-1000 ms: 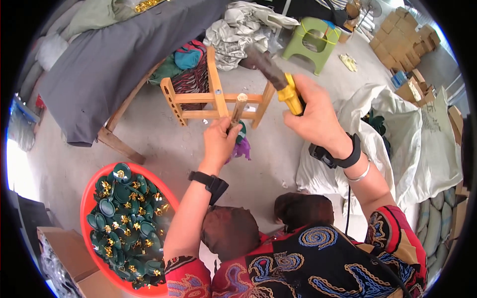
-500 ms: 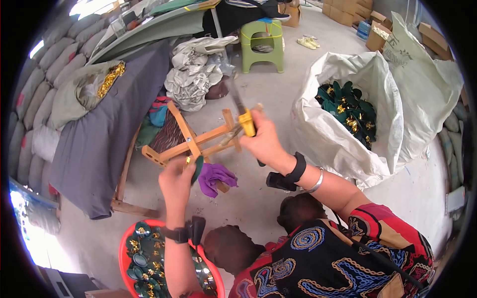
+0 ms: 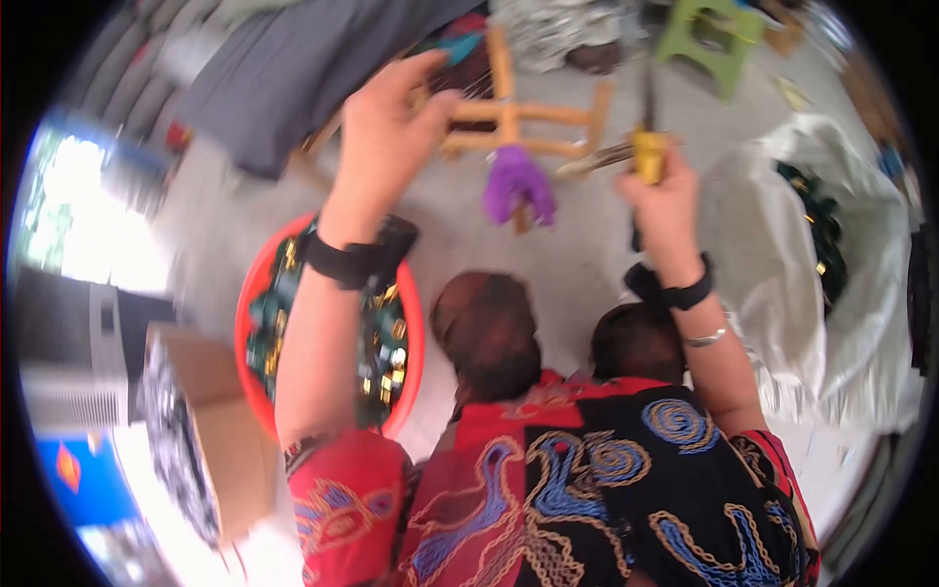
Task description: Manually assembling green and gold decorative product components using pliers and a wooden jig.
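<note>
My left hand [image 3: 391,147] is raised to the left of a wooden frame [image 3: 509,112]. Its fingers are apart, with nothing visible between them. On the right, my right hand [image 3: 665,201] grips a yellow tool [image 3: 648,157]. A long dark part points up from this tool and a brownish tip reaches left; blur hides its exact kind. A purple cloth [image 3: 518,186] is wrapped on the near end of the wooden frame. Below my left forearm, a red basin [image 3: 416,342] holds several dark green pieces with gold parts.
A white woven sack [image 3: 773,362] with more green and gold pieces stands at the right. Behind are a green stool [image 3: 709,49] and a grey cloth [image 3: 313,68] over a support. An open cardboard box [image 3: 230,430] sits at lower left.
The view has swung down and left. My left hand has moved away from the purple cloth and opened; the dark green piece it held is gone from it. The right keeps the yellow tool.
</note>
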Demonstrator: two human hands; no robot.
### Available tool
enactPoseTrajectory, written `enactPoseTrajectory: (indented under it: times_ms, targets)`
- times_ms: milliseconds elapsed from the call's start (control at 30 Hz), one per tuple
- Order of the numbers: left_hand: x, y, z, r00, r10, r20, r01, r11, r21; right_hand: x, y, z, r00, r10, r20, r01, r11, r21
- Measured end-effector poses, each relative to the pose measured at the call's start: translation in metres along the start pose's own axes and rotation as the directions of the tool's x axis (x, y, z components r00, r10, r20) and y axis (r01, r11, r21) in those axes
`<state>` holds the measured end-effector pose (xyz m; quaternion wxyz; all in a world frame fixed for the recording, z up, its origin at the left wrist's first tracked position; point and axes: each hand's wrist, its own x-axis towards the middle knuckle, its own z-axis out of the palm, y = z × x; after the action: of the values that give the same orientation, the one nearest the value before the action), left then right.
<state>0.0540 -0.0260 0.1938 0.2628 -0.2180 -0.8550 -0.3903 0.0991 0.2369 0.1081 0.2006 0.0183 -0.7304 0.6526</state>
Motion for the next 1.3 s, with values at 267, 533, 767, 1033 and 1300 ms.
enactPoseTrajectory:
  times_ms: [267, 533, 767, 1033, 1300]
  targets:
    - [-0.293, -0.130, -0.086, 0.784, -0.608, 0.125, 0.479, 0.721, 0.500, 0.000, 0.005, 0.047, 0.984, 0.045, 0.171, -0.057, 0.996, 0.063]
    - [-0.375, -0.166, -0.007, 0.763, -0.633, 0.131, 0.364, 0.589, 0.722, -0.015, 0.008, 0.068, 0.961, 0.046, 0.274, -0.054, 0.998, 0.022]
    - [-0.347, -0.183, -0.025, 0.800, -0.582, -0.144, 0.583, 0.699, 0.414, -0.004, 0.000, 0.051, 0.973, 0.120, 0.195, -0.137, 0.988, 0.076]
    - [-0.112, -0.116, 0.025, 0.984, -0.168, -0.060, 0.169, 0.985, 0.022, 0.033, -0.030, 0.060, 0.958, 0.024, 0.286, -0.024, 1.000, -0.004]
    - [-0.058, -0.115, 0.126, 0.981, -0.099, 0.164, 0.105, 0.994, -0.032, 0.058, -0.032, 0.079, 0.816, -0.345, 0.464, 0.503, 0.819, -0.277]
